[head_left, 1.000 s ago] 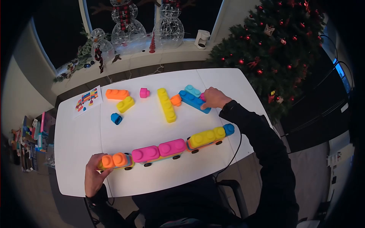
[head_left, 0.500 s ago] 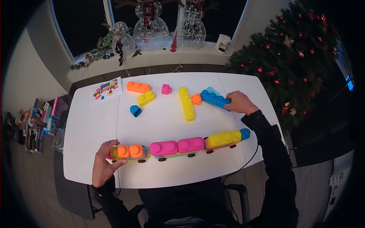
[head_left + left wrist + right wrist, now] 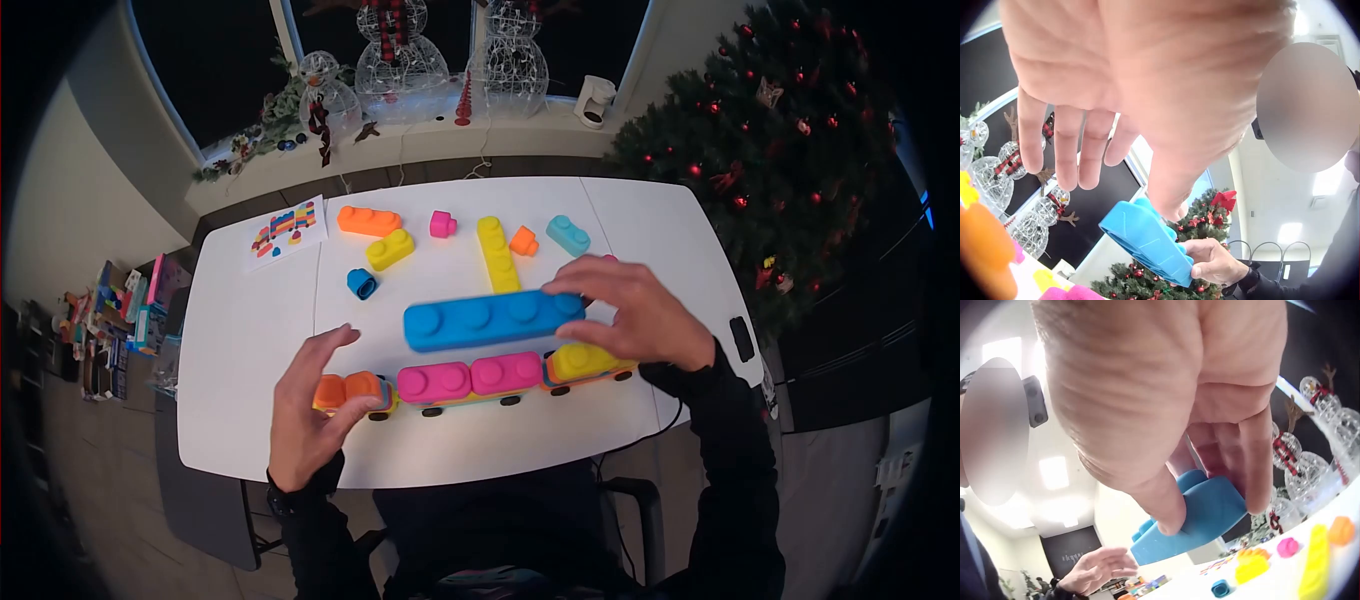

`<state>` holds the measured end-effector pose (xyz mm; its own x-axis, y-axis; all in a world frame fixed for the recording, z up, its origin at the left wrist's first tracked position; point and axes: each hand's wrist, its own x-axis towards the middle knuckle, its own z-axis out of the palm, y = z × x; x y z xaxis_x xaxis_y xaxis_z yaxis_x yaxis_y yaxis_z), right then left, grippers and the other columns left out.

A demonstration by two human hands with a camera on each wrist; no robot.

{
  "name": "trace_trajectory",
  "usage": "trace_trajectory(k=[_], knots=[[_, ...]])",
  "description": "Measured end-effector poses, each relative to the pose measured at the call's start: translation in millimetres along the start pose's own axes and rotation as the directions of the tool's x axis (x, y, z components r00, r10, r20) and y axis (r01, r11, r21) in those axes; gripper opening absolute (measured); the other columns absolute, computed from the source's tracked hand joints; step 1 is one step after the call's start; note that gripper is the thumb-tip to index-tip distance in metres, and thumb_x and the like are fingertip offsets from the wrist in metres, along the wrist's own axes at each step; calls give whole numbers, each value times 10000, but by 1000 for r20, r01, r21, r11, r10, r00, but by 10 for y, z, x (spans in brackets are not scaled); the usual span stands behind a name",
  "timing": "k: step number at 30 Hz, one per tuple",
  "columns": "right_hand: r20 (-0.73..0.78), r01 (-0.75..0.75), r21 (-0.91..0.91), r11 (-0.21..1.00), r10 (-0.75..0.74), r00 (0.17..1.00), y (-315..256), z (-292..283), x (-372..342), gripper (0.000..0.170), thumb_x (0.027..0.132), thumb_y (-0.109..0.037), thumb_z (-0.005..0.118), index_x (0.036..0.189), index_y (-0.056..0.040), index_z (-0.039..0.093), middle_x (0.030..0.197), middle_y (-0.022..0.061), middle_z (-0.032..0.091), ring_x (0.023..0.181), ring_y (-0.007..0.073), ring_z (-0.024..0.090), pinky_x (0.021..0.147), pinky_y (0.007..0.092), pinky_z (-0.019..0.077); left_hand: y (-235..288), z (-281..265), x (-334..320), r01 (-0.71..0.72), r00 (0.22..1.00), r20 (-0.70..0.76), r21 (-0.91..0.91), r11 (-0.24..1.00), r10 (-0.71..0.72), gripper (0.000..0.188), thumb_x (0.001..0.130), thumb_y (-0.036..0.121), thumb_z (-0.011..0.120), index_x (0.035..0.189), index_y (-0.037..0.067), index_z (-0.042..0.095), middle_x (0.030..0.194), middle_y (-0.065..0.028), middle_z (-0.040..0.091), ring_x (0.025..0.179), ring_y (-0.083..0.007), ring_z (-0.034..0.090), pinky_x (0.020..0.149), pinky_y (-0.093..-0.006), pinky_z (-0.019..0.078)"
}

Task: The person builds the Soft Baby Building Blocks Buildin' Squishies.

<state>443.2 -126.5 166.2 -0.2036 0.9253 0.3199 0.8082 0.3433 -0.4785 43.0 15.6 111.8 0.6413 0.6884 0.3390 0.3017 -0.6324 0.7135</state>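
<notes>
In the head view my right hand (image 3: 648, 312) pinches one end of a long blue block (image 3: 478, 320), held above the table between the toy train and the loose blocks. The right wrist view shows thumb and fingers on either side of the blue block (image 3: 1200, 515). My left hand (image 3: 305, 415) has its fingers spread and curved beside the train's orange blocks (image 3: 350, 388), apart from the blue block. In the left wrist view the fingers of the left hand (image 3: 1122, 94) hold nothing. Pink blocks (image 3: 470, 377) and yellow blocks (image 3: 582, 360) top the other train cars.
Toward the back of the white table (image 3: 240, 400) lie an orange block (image 3: 369, 220), yellow blocks (image 3: 390, 249), a small pink block (image 3: 442, 224), a dark blue one (image 3: 361, 284), a small orange one (image 3: 523, 240), a light blue one (image 3: 569, 235) and a picture sheet (image 3: 287, 233).
The right hand has lifted the long blue block from beside the light blue one and brought it left and nearer. My left hand has come off the orange blocks and risen.
</notes>
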Motion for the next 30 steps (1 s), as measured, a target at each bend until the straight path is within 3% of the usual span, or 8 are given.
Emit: trace_trajectory(k=[4, 8, 15, 17, 23, 27, 29, 30], knots=[[66, 2, 97, 995, -8, 998, -3, 427, -93, 455, 948, -207, 944, 1329, -15, 788, 1266, 151, 789, 1099, 354, 804, 976, 405, 665, 112, 217, 126, -42, 992, 123, 56, 998, 35, 942, 831, 315, 1016, 1632, 36, 607, 1477, -195, 765, 1367, -406, 739, 1199, -493, 579], [171, -112, 110, 988, 92, 981, -25, 597, -186, 482, 972, -267, 958, 1354, -24, 791, 1277, 145, 791, 1113, 323, 811, 973, 403, 674, 56, 293, 121, -14, 970, 244, 42, 999, 3, 696, 875, 249, 977, 1490, 44, 726, 1422, -185, 782, 1271, -418, 764, 1112, -474, 620], [149, -69, 102, 992, 53, 987, 40, 661, -253, 463, 972, -253, 962, 1330, -21, 783, 1277, 144, 789, 1099, 317, 814, 972, 386, 679, 48, 348, 139, 3, 974, 227, 25, 1000, -9, 610, 898, 231, 961, 1437, 38, 750, 1375, -173, 792, 1224, -401, 777, 1084, -467, 628], [99, -13, 100, 995, 3, 995, 50, 675, -270, 436, 979, -258, 930, 1295, -15, 755, 1227, 162, 790, 990, 355, 804, 881, 418, 664, 36, 357, 157, 29, 965, 259, 12, 999, -31, 589, 919, 232, 953, 1432, 31, 745, 1360, -172, 793, 1205, -408, 779, 1070, -463, 629], [101, -9, 129, 992, -4, 995, 45, 677, -279, 428, 975, -229, 928, 1280, -28, 705, 1093, 176, 792, 873, 394, 780, 831, 449, 639, 37, 333, 186, 6, 954, 299, 7, 1000, -8, 574, 934, 239, 950, 1418, 14, 740, 1319, -183, 795, 1132, -417, 785, 1019, -454, 630], [220, -93, 90, 992, 71, 973, 61, 671, -259, 472, 977, -228, 948, 1347, -45, 719, 1265, 152, 822, 1082, 360, 826, 966, 416, 673, 60, 338, 186, 44, 950, 310, 16, 999, -46, 564, 935, 232, 952, 1406, 4, 743, 1303, -181, 796, 1104, -411, 783, 987, -443, 634], [147, -37, 156, 987, 14, 989, 78, 698, -238, 406, 982, -222, 925, 1265, -37, 701, 1021, 159, 788, 845, 385, 773, 807, 437, 628, 59, 343, 165, 51, 952, 300, 31, 998, -58, 555, 932, 204, 957, 1402, -3, 747, 1278, -179, 798, 1014, -374, 778, 931, -417, 637], [146, -39, 154, 987, 16, 989, 72, 706, -231, 406, 982, -222, 925, 1265, -37, 701, 1021, 159, 788, 845, 385, 773, 807, 437, 628, 47, 351, 148, 48, 952, 301, 30, 998, -55, 555, 932, 204, 957, 1402, -3, 747, 1278, -179, 798, 1014, -374, 778, 931, -417, 637]])
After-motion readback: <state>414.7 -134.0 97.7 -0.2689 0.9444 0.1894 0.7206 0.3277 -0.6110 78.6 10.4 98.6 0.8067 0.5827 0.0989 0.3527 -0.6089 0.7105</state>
